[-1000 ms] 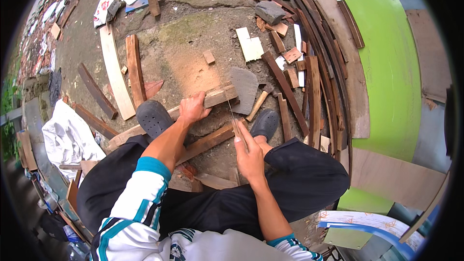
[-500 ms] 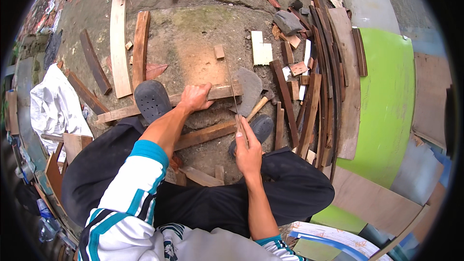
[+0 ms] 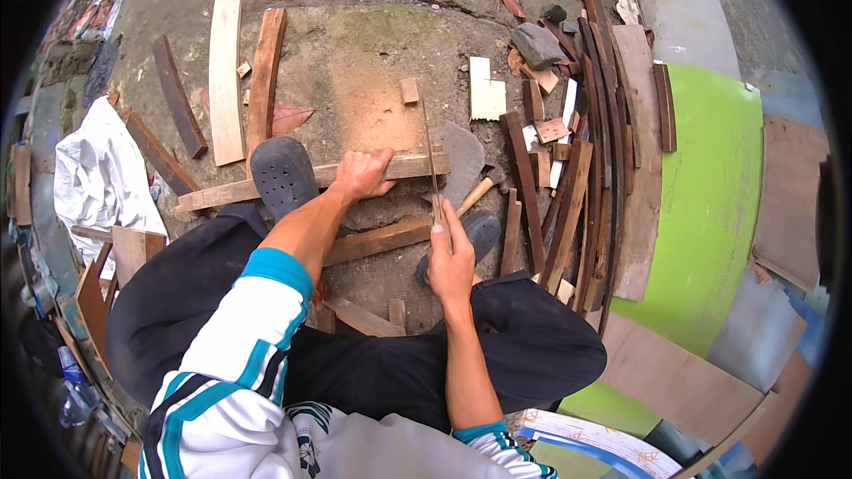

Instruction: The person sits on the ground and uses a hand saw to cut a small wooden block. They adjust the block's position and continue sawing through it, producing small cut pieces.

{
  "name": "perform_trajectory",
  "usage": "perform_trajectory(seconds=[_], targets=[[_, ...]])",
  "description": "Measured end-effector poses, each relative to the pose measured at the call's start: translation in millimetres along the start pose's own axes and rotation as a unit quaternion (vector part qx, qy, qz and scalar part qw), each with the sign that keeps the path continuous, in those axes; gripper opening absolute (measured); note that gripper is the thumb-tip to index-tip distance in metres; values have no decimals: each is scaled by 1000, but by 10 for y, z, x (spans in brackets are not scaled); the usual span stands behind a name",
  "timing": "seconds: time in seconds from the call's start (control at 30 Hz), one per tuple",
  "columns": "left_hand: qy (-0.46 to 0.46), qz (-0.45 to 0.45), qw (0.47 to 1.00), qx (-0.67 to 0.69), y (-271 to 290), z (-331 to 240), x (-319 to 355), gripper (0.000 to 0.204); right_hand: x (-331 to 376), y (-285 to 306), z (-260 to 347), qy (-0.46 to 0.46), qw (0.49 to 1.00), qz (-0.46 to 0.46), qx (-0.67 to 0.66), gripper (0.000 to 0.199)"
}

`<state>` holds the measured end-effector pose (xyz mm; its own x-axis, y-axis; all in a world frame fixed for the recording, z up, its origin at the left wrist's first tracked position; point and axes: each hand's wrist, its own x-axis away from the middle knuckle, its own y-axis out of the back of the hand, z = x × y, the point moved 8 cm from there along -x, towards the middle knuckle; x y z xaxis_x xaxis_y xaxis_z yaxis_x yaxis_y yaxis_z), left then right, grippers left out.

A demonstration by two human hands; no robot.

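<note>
My left hand (image 3: 362, 175) is closed over a long wooden strip (image 3: 413, 166), holding it down beside my left clog (image 3: 284, 177). The strip lies crosswise, raised near its right end on other wood. In my right hand (image 3: 451, 262) is the handle of a handsaw (image 3: 429, 137). Its thin blade crosses the strip close to the right end and points away from me. Just left of the blade's far part lies a small wood block (image 3: 409, 90), by a patch of sawdust (image 3: 368, 115). A hammer (image 3: 475, 195) with a pale handle rests right of the saw.
Dark wooden strips (image 3: 612, 142) are heaped on the right, beside a green panel (image 3: 710, 204). A grey stone (image 3: 537, 44) lies behind. More boards (image 3: 226, 71) lie at the far left, with a white cloth sack (image 3: 102, 182) nearer. Another beam (image 3: 377, 241) lies under my hands.
My right hand has pushed the saw slightly forward, bringing the hand closer to the strip. My left hand keeps its place on the wood. The whole view has shifted a little.
</note>
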<state>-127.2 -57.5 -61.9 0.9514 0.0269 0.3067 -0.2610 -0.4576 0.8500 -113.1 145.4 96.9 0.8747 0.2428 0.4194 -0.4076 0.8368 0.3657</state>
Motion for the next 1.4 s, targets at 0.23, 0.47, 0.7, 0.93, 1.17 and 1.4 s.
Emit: perform_trajectory(seconds=[0.23, 0.47, 0.7, 0.93, 1.17, 1.4], targets=[[6, 29, 1000, -6, -2, -2, -38, 53, 201, 68, 13, 28, 999, 13, 18, 47], [-14, -17, 1000, 4, 14, 28, -40, 44, -129, -53, 124, 77, 996, 1, 34, 49], [1, 11, 1000, -1, 90, -113, -77, 46, 216, 32, 38, 103, 994, -35, 3, 51], [-3, -12, 1000, -21, 45, 0, -54, 47, 461, 232, 154, 87, 995, -32, -23, 49], [-26, -21, 999, -26, 80, -101, -85, 46, -303, 7, -91, 61, 997, -12, -37, 45], [-14, -28, 999, -21, 75, -72, -19, 45, 829, 332, 29, 25, 1000, 2, -15, 52]])
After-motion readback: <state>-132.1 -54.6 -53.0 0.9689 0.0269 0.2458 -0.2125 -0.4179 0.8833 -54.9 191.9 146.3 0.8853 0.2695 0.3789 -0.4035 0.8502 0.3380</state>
